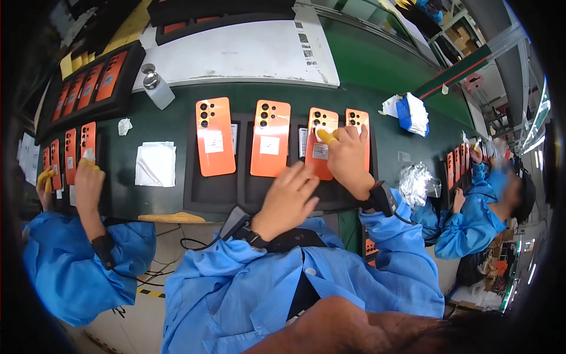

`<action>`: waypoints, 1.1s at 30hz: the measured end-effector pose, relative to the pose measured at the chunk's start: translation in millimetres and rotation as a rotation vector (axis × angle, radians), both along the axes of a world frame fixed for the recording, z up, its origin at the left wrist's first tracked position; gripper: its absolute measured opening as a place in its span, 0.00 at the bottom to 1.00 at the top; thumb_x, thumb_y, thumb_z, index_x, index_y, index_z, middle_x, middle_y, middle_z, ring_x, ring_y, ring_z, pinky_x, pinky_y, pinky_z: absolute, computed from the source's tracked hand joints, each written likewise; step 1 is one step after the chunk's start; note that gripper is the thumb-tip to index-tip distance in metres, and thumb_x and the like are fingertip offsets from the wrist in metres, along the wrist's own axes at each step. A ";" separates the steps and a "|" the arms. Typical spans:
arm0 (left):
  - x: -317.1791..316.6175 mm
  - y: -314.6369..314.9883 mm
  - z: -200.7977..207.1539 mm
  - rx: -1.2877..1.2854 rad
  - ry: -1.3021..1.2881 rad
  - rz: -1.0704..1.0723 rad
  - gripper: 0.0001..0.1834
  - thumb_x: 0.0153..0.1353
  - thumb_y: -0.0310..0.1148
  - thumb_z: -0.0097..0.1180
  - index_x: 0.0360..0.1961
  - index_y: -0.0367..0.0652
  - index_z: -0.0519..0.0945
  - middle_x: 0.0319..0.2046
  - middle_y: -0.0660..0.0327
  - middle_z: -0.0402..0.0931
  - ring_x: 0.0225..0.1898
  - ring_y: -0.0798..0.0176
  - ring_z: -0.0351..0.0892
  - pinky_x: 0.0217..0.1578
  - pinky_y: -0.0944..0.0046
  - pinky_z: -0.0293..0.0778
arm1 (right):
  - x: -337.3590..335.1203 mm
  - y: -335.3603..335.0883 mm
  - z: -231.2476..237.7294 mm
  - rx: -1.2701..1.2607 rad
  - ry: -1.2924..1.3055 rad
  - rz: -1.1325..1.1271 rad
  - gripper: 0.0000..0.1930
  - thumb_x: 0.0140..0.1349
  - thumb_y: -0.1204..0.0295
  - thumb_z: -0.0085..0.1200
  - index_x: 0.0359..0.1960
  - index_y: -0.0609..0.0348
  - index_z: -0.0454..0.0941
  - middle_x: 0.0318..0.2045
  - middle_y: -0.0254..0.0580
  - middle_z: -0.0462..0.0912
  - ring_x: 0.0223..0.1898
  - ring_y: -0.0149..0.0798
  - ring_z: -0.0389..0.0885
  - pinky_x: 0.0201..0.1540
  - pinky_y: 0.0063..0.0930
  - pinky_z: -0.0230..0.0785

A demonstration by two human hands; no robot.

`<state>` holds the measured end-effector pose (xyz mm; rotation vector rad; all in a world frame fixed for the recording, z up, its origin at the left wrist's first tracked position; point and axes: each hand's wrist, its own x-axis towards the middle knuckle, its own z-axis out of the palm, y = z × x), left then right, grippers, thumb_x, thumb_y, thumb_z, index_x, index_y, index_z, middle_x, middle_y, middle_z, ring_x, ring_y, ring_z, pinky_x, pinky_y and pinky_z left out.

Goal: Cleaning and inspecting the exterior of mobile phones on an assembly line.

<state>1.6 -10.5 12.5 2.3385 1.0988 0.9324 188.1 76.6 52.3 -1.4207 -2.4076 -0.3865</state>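
Observation:
Four orange phones with white labels lie in a black foam tray (215, 199), back side up: the leftmost phone (216, 160), the second phone (269, 162), the third phone (318, 167) and the rightmost phone (365, 147). With yellow-covered fingertips, my right hand (349, 162) pinches a small white wipe (322, 131) against the third phone, just below its camera lenses. It partly hides the rightmost phone. My left hand (287, 202) is open, fingers spread, over the tray's front near the third phone's lower left edge. Whether it touches that phone is unclear.
White cloths (155, 164) are stacked left of the tray, near a pump bottle (157, 88). To the right are a blue pack of wipes (411, 115) and crumpled clear plastic (417, 183). Co-workers handle similar phones on both sides; another foam tray (127, 88) stands at the left.

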 end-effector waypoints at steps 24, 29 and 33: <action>-29.5 -2.4 5.1 -0.022 0.160 0.219 0.35 0.59 0.45 0.63 0.64 0.36 0.72 0.66 0.40 0.64 0.69 0.37 0.61 0.66 0.42 0.61 | -93.6 43.8 -17.0 0.116 -0.076 0.238 0.17 0.55 0.70 0.56 0.48 0.47 0.86 0.37 0.31 0.77 0.49 0.41 0.74 0.65 0.80 0.43; -31.5 -5.2 1.1 -0.011 0.159 0.227 0.34 0.61 0.46 0.60 0.63 0.34 0.73 0.65 0.37 0.64 0.69 0.36 0.60 0.68 0.42 0.58 | -102.3 61.3 -10.2 0.133 -0.126 0.213 0.17 0.55 0.71 0.57 0.48 0.53 0.85 0.36 0.32 0.76 0.48 0.41 0.73 0.65 0.81 0.43; -30.0 -3.9 3.7 -0.023 0.153 0.208 0.34 0.61 0.46 0.61 0.62 0.33 0.73 0.65 0.37 0.65 0.69 0.36 0.60 0.68 0.42 0.58 | -101.5 58.3 -7.0 0.136 -0.104 0.177 0.12 0.56 0.70 0.57 0.40 0.56 0.85 0.35 0.34 0.75 0.47 0.42 0.72 0.64 0.82 0.44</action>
